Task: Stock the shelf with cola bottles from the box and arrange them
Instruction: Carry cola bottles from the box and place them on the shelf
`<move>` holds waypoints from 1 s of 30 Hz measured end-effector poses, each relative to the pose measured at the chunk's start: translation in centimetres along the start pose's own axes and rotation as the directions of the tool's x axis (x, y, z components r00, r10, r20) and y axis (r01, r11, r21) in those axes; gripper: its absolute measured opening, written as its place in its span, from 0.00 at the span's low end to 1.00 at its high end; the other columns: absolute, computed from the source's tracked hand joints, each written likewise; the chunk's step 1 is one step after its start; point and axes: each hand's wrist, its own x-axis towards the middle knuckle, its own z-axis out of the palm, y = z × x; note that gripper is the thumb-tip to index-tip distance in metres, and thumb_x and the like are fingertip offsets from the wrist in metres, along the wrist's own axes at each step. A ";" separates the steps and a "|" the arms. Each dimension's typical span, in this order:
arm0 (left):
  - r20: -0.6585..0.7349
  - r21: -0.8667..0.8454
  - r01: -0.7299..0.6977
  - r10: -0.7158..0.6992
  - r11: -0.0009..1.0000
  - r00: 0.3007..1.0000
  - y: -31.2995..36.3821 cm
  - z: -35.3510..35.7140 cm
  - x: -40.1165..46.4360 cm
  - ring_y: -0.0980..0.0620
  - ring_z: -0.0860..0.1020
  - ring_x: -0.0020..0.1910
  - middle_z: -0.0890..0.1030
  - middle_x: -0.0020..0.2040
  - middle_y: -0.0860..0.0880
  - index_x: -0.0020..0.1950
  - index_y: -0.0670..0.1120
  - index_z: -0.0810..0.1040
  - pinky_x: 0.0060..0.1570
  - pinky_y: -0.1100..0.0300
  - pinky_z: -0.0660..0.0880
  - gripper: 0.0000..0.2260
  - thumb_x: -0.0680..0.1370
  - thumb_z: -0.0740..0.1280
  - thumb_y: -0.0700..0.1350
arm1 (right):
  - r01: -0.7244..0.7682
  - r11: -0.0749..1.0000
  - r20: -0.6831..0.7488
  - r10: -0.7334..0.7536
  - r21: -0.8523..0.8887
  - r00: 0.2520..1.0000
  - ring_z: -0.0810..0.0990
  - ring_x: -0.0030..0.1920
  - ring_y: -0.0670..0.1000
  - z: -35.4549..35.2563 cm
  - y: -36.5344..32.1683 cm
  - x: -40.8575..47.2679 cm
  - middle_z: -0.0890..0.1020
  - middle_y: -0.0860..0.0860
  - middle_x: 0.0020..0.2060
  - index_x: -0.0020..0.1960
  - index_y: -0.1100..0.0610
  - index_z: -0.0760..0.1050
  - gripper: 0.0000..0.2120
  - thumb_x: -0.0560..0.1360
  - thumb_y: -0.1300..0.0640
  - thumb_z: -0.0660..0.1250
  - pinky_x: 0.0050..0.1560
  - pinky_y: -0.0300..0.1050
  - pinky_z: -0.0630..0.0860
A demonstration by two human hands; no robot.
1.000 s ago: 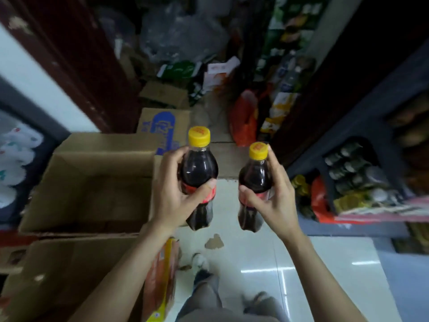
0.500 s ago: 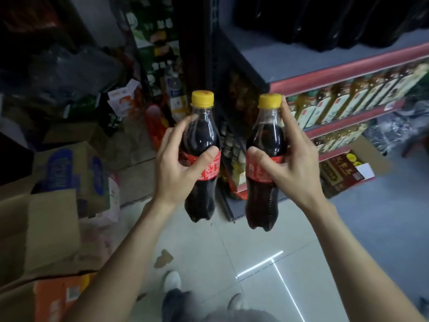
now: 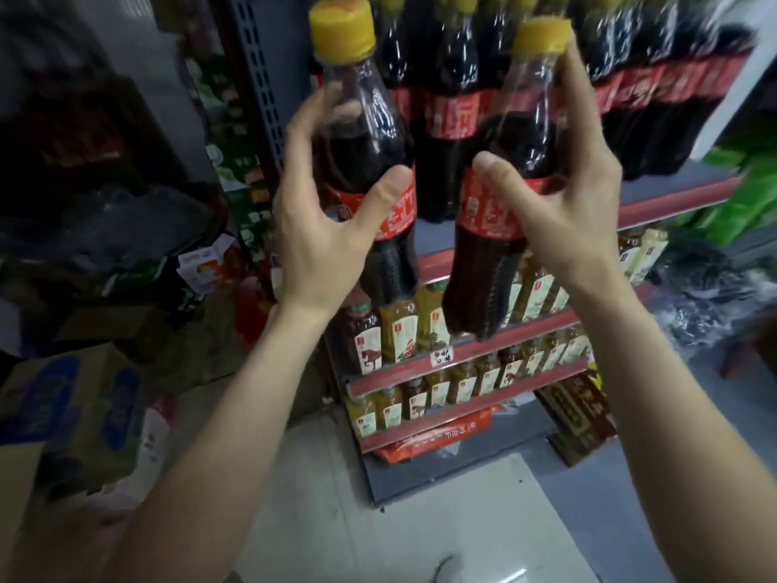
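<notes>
My left hand grips a cola bottle with a yellow cap and red label, held upright. My right hand holds a second, matching cola bottle beside it, an index finger reaching up to its cap. Both bottles hang in the air right in front of the top shelf, where several cola bottles with red labels stand in a row. The two held bottles are apart from each other and from the shelf board.
Below the cola shelf, red-edged shelves carry rows of small yellow and brown drink bottles. Cardboard boxes and bagged clutter fill the floor at left. A grey upright post marks the rack's left end. Pale floor tiles lie underfoot.
Both hands have lifted the two bottles up and toward the rack; the view has swung from the boxes to the cola shelf, which now sits directly behind the bottles.
</notes>
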 end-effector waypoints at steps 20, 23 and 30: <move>-0.001 -0.069 0.051 -0.051 0.996 0.999 2.0 24.8 5.4 0.65 0.68 0.66 0.71 0.64 0.56 0.70 0.39 0.65 0.66 0.67 0.63 0.29 0.73 0.70 0.50 | 0.044 0.983 -0.230 -0.086 -0.181 0.969 0.62 0.64 0.29 -14.6 15.3 10.9 0.65 0.50 0.73 0.76 0.65 0.56 0.38 0.75 0.49 0.70 0.68 0.36 0.61; -0.030 -0.056 0.027 -0.029 0.998 0.999 2.4 29.6 6.0 0.67 0.67 0.64 0.71 0.63 0.52 0.68 0.35 0.66 0.66 0.69 0.62 0.30 0.73 0.71 0.48 | 0.034 0.976 -0.232 -0.085 -0.217 0.969 0.62 0.63 0.27 -17.3 17.9 11.9 0.64 0.44 0.71 0.76 0.65 0.57 0.38 0.75 0.51 0.70 0.66 0.32 0.60; -0.087 0.085 0.132 -0.125 0.988 0.988 0.7 37.6 6.3 0.64 0.66 0.63 0.72 0.65 0.47 0.70 0.38 0.66 0.62 0.77 0.60 0.30 0.73 0.72 0.48 | -0.018 0.991 -0.219 -0.012 -0.135 0.976 0.63 0.72 0.40 -20.2 22.8 13.5 0.63 0.51 0.75 0.77 0.61 0.55 0.39 0.74 0.50 0.71 0.72 0.43 0.62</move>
